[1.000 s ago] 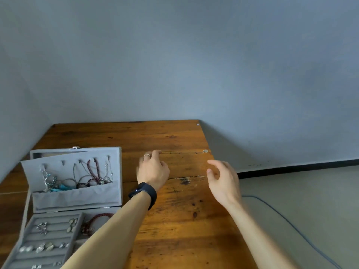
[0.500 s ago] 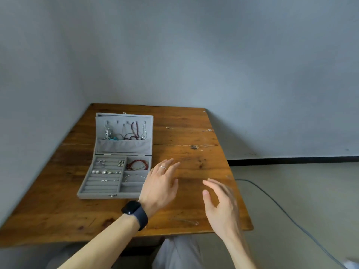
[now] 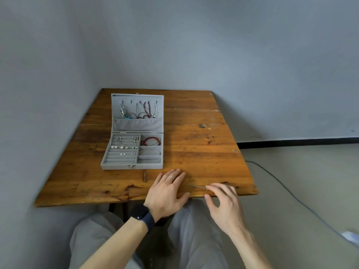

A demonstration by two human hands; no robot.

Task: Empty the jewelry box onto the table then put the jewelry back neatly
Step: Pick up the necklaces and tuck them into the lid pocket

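Observation:
A grey velvet jewelry box [image 3: 108,162] lies open on the left half of the wooden table [image 3: 204,144]. Necklaces [image 3: 139,111] hang inside its raised lid. Earrings and rings [image 3: 123,146] sit in the slotted tray, and a red bead bracelet [image 3: 151,141] and a thin silver bangle [image 3: 150,151] lie in the right compartments. My left hand [image 3: 167,193] rests flat near the table's front edge, fingers straight. My right hand [image 3: 223,202] hovers at that edge with loosely bent fingers, its fingertips by a thin silver chain [image 3: 197,186] on the wood.
Grey walls meet in a corner behind the table. A grey cable [image 3: 287,191] runs over the floor to the right. My knees in grey trousers [image 3: 194,235] show below the table edge. A small dark slot [image 3: 144,175] marks the wood in front of the box.
The view has pulled back and down, so the whole table and box show. Both hands drew back from the table's far part to its front edge.

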